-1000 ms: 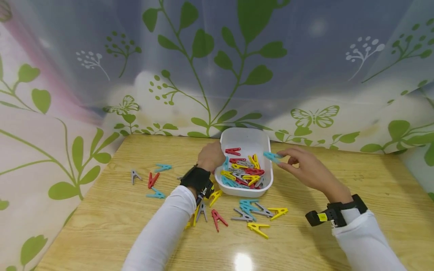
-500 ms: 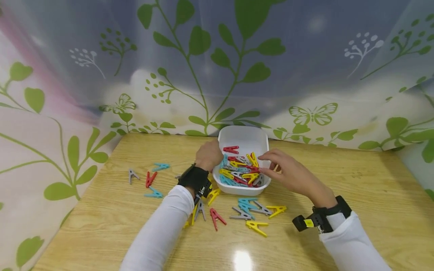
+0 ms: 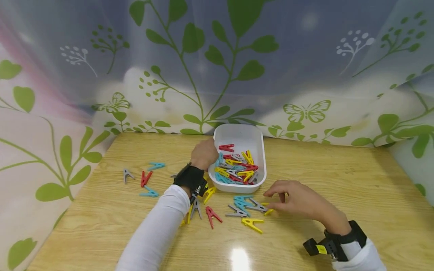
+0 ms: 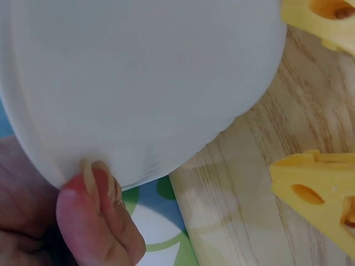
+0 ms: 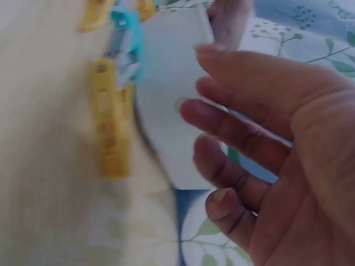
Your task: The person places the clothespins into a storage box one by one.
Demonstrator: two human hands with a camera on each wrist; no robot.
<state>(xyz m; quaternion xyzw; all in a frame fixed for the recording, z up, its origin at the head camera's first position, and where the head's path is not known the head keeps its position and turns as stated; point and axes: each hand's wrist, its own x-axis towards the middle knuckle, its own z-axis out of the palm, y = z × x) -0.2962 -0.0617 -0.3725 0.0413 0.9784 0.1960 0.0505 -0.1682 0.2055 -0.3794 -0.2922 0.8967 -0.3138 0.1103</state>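
Note:
A white plastic bin (image 3: 240, 135) holds a heap of clothespins (image 3: 237, 169) in red, yellow, grey and blue. My left hand (image 3: 204, 154) grips its left rim; in the left wrist view the thumb (image 4: 91, 216) presses the bin wall from outside. My right hand (image 3: 295, 199) hovers over the table, fingers parted and holding nothing. Just beside its fingertips, partly covered by them, lies a yellow clothespin (image 3: 269, 212), also seen as a blurred yellow clothespin (image 5: 113, 122) in the right wrist view. Next to it are a grey clothespin (image 3: 256, 206) and blue clothespins (image 3: 242, 202).
Loose clothespins lie left of the bin, among them a red clothespin (image 3: 145, 178) and a grey clothespin (image 3: 127, 175). Nearer the front are another red clothespin (image 3: 213, 216) and a yellow clothespin (image 3: 252, 224). A leaf-patterned cloth (image 3: 305, 75) hangs behind the wooden table (image 3: 339, 169).
My right hand held a blue clothespin at the bin's right rim, let go of it over the bin, then moved down and towards the front. The left hand stays on the rim.

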